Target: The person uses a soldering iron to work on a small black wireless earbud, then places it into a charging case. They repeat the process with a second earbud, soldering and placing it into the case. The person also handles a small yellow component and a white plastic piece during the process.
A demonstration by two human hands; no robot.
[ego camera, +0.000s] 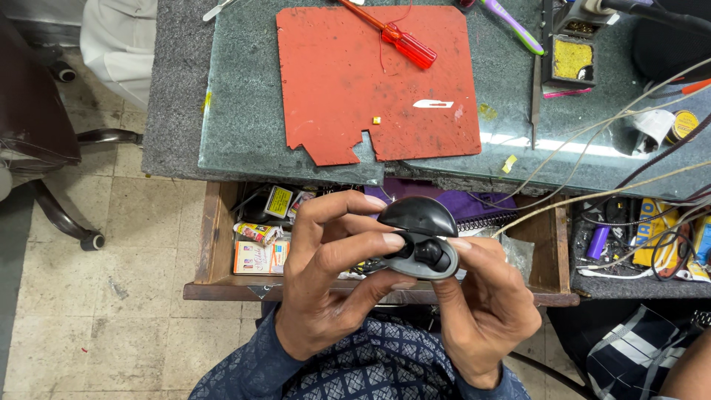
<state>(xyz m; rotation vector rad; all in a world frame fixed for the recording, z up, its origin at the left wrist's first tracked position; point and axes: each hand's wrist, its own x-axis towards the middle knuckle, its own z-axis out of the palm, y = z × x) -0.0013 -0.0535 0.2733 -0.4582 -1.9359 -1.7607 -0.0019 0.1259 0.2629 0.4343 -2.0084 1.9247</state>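
Two hands hold an open black earbud case (419,244) over the drawer (222,274): the right hand (485,307) cradles it, left hand (329,270) fingers (390,241) pinch an earbud (404,248), likely needing a gentle, straight lift.

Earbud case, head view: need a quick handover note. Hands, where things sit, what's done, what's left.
Left hand: holds the black earbud case from its left side, a fingertip on the left earbud seated inside.
Right hand: supports the case from the right and below.
Case: held over the open drawer, in front of the bench; its lid is flipped up.
Done: lid open, both earbuds visible in their wells.
Left: neither earbud is out yet.
Nearby: red mat with a small blade on it, and a red screwdriver at its top edge, all untouched.
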